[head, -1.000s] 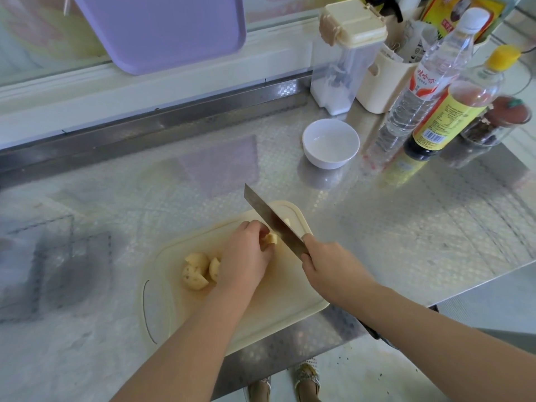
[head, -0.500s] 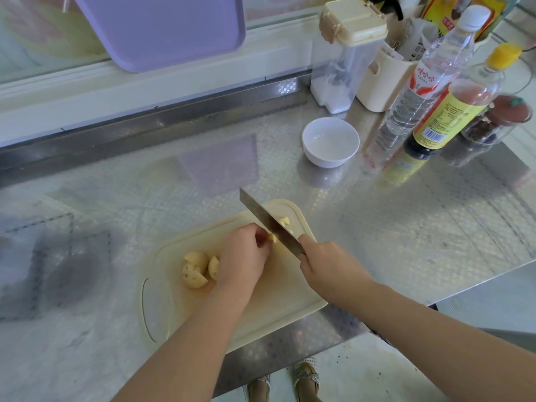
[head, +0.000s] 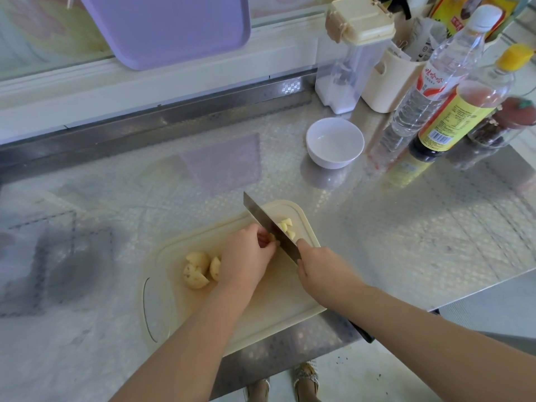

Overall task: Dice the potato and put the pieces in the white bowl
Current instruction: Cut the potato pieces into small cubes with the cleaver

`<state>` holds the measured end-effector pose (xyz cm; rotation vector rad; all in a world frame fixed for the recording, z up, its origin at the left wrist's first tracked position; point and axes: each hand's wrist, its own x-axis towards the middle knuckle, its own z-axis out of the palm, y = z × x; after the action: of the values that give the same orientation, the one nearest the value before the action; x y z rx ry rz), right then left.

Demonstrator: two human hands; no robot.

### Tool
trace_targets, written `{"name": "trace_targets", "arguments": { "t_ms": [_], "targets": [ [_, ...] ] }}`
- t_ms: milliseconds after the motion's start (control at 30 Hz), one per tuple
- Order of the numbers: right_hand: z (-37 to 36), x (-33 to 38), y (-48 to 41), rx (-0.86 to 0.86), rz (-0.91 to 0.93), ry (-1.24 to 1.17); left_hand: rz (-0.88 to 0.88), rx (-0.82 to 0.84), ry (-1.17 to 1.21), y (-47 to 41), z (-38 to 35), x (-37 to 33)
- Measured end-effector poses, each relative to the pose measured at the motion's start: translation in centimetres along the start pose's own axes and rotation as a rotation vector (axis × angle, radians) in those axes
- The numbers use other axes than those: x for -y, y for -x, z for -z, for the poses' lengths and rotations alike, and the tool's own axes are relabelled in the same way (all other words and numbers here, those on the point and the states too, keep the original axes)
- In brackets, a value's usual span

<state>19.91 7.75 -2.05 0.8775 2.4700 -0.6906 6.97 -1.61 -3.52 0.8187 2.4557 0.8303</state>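
Tucking the fingertips of the left hand [head: 246,256], whose grip pinches the potato piece [head: 273,237] on the cutting board [head: 278,300], back from the knife [head: 269,224] clamped in the right hand [head: 322,271] grip should give even dice for the white bowl [head: 335,143] standing well apart on the bench [head: 406,227]

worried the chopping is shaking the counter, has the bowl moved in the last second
No. The bowl sits where it did, just left of the clear bottle, with the same gap between them as before.
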Motion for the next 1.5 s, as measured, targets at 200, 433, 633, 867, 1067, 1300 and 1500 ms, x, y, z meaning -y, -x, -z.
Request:
{"name": "trace_targets", "arguments": {
  "t_ms": [200, 433, 633, 867, 1067, 1300, 1500],
  "targets": [
    [0.2, -0.1, -0.1, -0.011, -0.01, 0.034, 0.031, 0.056, 0.027, -0.1, 0.5, -0.2],
    [0.5, -0.4, 0.3, -0.03, -0.004, -0.012, 0.093, 0.136, -0.04, 0.1, 1.2, 0.8],
    [1.0, -0.2, 1.2, -0.074, 0.01, -0.054, 0.095, 0.124, -0.089, -0.2, 1.1, 0.9],
    [1.3, 0.4, 1.8, -0.065, 0.032, -0.068, 0.119, 0.14, -0.234, -0.4, 1.6, 1.2],
    [1.1, 0.7, 1.8, -0.053, 0.033, 0.019, 0.096, 0.104, -0.251, -0.1, 0.6, 0.5],
    [0.6, 0.7, 1.9, -0.063, 0.057, 0.086, 0.058, 0.075, -0.232, 0.3, 0.4, 0.9],
    [0.3, 0.8, 1.6, -0.041, 0.044, 0.114, 0.027, 0.069, -0.266, 0.4, 0.4, 0.9]
  ]
}}
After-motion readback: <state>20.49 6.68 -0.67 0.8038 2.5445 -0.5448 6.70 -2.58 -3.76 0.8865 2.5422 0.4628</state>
